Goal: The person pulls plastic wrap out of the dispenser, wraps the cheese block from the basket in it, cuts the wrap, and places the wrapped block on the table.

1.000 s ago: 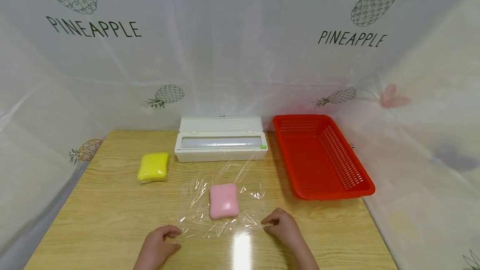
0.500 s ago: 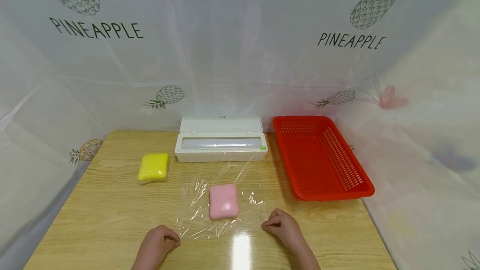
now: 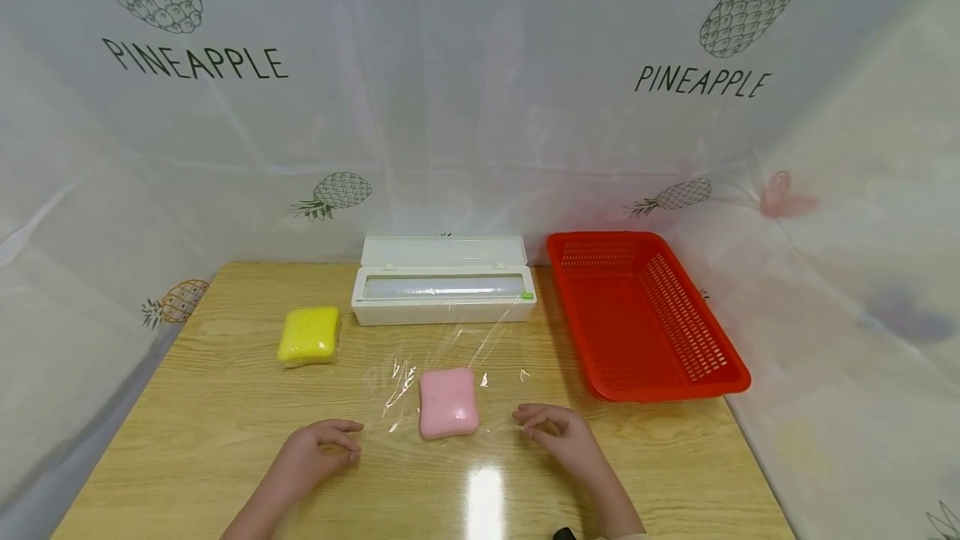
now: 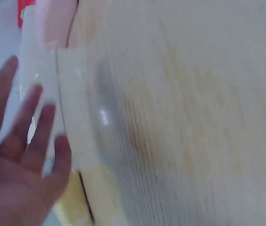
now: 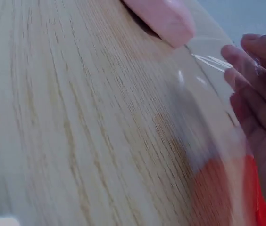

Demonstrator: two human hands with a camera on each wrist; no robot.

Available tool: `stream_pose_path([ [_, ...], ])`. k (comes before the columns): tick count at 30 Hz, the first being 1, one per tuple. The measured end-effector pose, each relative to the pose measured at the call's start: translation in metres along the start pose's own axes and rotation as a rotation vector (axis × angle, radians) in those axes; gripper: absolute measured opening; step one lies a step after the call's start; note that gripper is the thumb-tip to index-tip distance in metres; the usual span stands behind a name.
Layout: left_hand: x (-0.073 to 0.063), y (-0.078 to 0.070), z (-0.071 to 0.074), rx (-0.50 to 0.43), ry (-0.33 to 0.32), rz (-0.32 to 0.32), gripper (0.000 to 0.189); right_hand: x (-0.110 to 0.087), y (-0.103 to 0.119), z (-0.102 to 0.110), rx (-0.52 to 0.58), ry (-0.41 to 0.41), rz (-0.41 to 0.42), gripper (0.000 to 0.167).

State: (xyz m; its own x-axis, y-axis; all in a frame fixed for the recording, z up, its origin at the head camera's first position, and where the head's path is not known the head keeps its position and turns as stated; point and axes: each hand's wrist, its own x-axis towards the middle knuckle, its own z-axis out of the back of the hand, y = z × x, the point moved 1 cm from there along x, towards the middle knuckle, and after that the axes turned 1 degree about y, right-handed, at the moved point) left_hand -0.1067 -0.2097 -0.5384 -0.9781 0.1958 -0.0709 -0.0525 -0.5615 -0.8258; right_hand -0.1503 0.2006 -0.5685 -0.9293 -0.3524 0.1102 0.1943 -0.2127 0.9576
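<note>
A pink, pillow-shaped square block (image 3: 448,404) lies in the middle of the wooden table, on a sheet of clear plastic wrap (image 3: 401,386) whose glints show mostly left of and behind it. My left hand (image 3: 318,452) is left of the block, at the wrap's side; its fingers spread apart in the left wrist view, with nothing between them. On the other side, my right hand (image 3: 558,436) hovers with loosely bent fingers. Shiny creases of wrap run close to those fingertips in the right wrist view, and the thumb stands apart from them.
A white wrap dispenser (image 3: 442,312) with its lid up and a film roll inside stands behind the block. A yellow square block (image 3: 309,335) in clear film lies back left. The red basket (image 3: 581,332) sits at the right edge. Pineapple-print curtain (image 3: 465,123) surrounds the table.
Both hands first pinched at the wrap's near corners, then moved away from me beside the block and loosened their fingers. The glints of wrap in front of the block have mostly gone.
</note>
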Motion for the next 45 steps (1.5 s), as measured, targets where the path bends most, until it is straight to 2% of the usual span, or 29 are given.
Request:
stream_pose_path([
  [6, 0.011, 0.01, 0.006, -0.286, 0.208, -0.068, 0.013, 0.0, 0.0, -0.001, 0.095, 0.036, -0.096, 0.011],
  [8, 0.011, 0.012, 0.007, -0.334, 0.251, -0.098, 0.014, -0.001, -0.001, -0.002, 0.123, 0.037, -0.118, 0.013],
  [11, 0.012, 0.015, 0.007, -0.355, 0.276, -0.12, 0.013, -0.002, -0.003, -0.001, 0.157, 0.036, -0.14, 0.018],
  [15, 0.013, 0.016, 0.006, -0.359, 0.279, -0.126, 0.011, -0.002, -0.004, 0.0, 0.152, 0.045, -0.101, 0.02],
  [20, 0.012, 0.017, 0.006, -0.346, 0.271, -0.1, 0.011, -0.002, -0.007, -0.001, 0.046, 0.053, -0.004, 0.026],
  [25, 0.012, 0.018, 0.008, -0.32, 0.26, -0.087, 0.011, -0.001, -0.003, -0.006, -0.055, 0.008, 0.038, 0.012],
  [31, 0.015, 0.016, 0.011, -0.338, 0.265, -0.087, 0.013, -0.003, 0.019, -0.003, 0.003, 0.028, 0.0, 0.006],
  [37, 0.017, 0.015, 0.011, -0.378, 0.265, -0.095, 0.013, -0.001, 0.001, 0.0, -0.018, 0.027, -0.139, 0.013],
  [45, 0.031, 0.016, 0.004, -0.341, 0.175, -0.089, 0.008, 0.016, -0.008, -0.005, -0.048, -0.033, -0.162, 0.016],
])
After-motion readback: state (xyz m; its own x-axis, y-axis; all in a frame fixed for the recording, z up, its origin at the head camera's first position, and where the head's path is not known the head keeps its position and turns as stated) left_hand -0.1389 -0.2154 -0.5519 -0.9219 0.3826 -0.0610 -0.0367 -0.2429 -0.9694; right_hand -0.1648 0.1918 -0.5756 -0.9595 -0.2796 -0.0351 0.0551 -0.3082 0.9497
